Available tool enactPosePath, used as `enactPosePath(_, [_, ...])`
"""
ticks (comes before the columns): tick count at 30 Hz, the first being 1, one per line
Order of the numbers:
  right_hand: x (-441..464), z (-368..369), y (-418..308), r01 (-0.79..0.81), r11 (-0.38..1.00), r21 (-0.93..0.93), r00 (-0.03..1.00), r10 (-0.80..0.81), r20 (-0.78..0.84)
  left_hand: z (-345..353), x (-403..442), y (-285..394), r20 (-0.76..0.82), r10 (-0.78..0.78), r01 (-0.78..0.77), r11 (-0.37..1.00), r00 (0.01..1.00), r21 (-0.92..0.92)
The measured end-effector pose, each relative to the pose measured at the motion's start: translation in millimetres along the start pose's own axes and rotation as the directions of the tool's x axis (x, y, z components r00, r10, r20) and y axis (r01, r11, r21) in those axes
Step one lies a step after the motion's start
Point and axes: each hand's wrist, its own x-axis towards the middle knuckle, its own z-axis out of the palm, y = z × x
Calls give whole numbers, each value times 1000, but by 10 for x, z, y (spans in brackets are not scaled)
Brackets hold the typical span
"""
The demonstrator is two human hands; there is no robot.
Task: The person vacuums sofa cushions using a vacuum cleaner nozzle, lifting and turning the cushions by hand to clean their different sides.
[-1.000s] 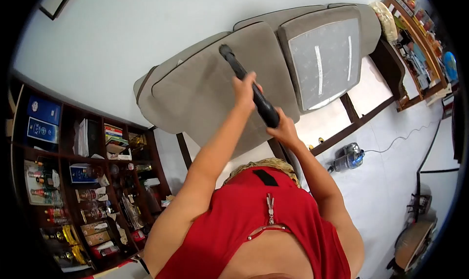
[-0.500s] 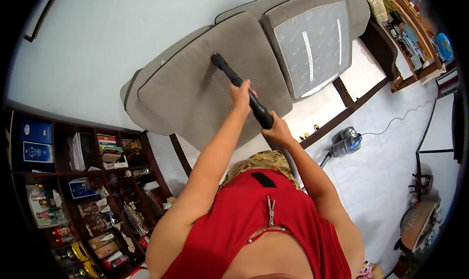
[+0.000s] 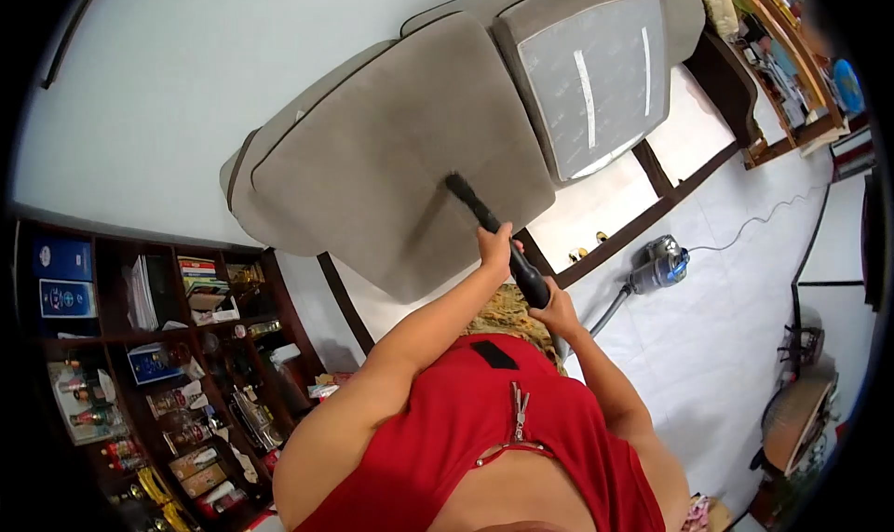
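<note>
My left hand (image 3: 496, 251) is wrapped round the black vacuum cleaner wand (image 3: 527, 273) near its middle. Farther back, my right hand (image 3: 557, 310) grips the wand's rear end, close to the grey hose (image 3: 610, 313). The black nozzle (image 3: 456, 184) at the wand's tip is on the grey-brown sofa cushion (image 3: 372, 150), towards its front part. Beside that cushion, a second cushion (image 3: 507, 39) shows a pale grey underside with two white strips. The vacuum cleaner body (image 3: 661, 264), grey and blue, sits on the floor to the right.
A dark wooden shelf unit (image 3: 107, 332) with books, boxes and bottles stands at the left. The sofa's dark wooden frame rail (image 3: 619, 234) runs below the cushions. A thin cord (image 3: 759, 223) trails across the pale floor (image 3: 717, 364). A round fan (image 3: 792, 420) is at lower right.
Both hands have drawn the wand back towards my body and slightly right. The nozzle has slid from the cushion's middle nearer its front edge. The vacuum body has stayed in place.
</note>
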Motion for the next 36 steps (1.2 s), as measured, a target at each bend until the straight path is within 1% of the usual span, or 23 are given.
enactPosePath(2, [74, -30, -145, 20, 999, 38, 998, -18, -58, 168, -284, 345, 117, 174, -167, 984, 978, -62])
enactPosePath(4, [348, -85, -529, 180, 984, 13, 962, -174, -209, 323, -387, 911, 139, 216, -208, 976, 966, -71])
enactPosePath(6, [723, -262, -1027, 167, 983, -70, 974, -176, -140, 366, -188, 1428, 135, 324, -298, 938, 936, -178])
enactPosePath(7, [858, -382, -1362, 208, 974, -85, 968, -218, -122, 369, -75, 1686, 97, 343, -315, 922, 934, -227])
enactPosePath(8, [1032, -403, -1560, 257, 965, -57, 956, -263, -133, 363, 30, 1944, 58, 358, -330, 904, 932, -273])
enactPosePath(9, [1185, -403, -1728, 306, 952, -28, 940, -307, -146, 341, 132, 2192, 85, 383, -349, 899, 920, -264])
enactPosePath(12, [1514, -299, -2101, 306, 950, -57, 929, -311, -200, 335, 406, 2737, 128, 402, -371, 904, 906, -213])
enactPosePath(16, [1720, -262, -2233, 231, 973, -15, 959, -230, -166, 367, 564, 2930, 150, 394, -382, 918, 907, -103])
enactPosePath(19, [1626, -231, -2061, 184, 983, -8, 973, -183, -140, 398, 517, 2715, 127, 414, -409, 910, 901, -68])
enactPosePath(20, [1546, -253, -1959, 172, 985, -7, 977, -172, -125, 392, 506, 2600, 173, 373, -360, 927, 912, -103])
enactPosePath(22, [1409, -297, -1777, 156, 988, -21, 982, -157, -106, 408, 421, 2299, 107, 391, -388, 921, 914, -46])
enactPosePath(24, [1195, -260, -1531, 126, 991, -37, 988, -129, -88, 364, 348, 1968, 101, 357, -358, 934, 929, -14])
enactPosePath(27, [914, -172, -1055, 107, 993, -46, 991, -110, -74, 298, 242, 1431, 85, 265, -268, 963, 960, 22])
enactPosePath(30, [660, -143, -690, -1, 1000, -13, 1000, 0, -12, 277, 235, 915, 59, 181, -185, 979, 982, 80])
enactPosePath(33, [508, -99, -286, -52, 999, 12, 998, 52, 19, 293, 282, 470, 31, 111, -114, 987, 993, 109])
enactPosePath(35, [392, -135, -93, -46, 999, -7, 999, 46, 10, 289, 343, 234, 12, 47, -48, 991, 999, 125])
enactPosePath(36, [349, -175, -102, -41, 999, -13, 999, 41, 2, 292, 272, 207, -22, 29, -27, 995, 999, 97])
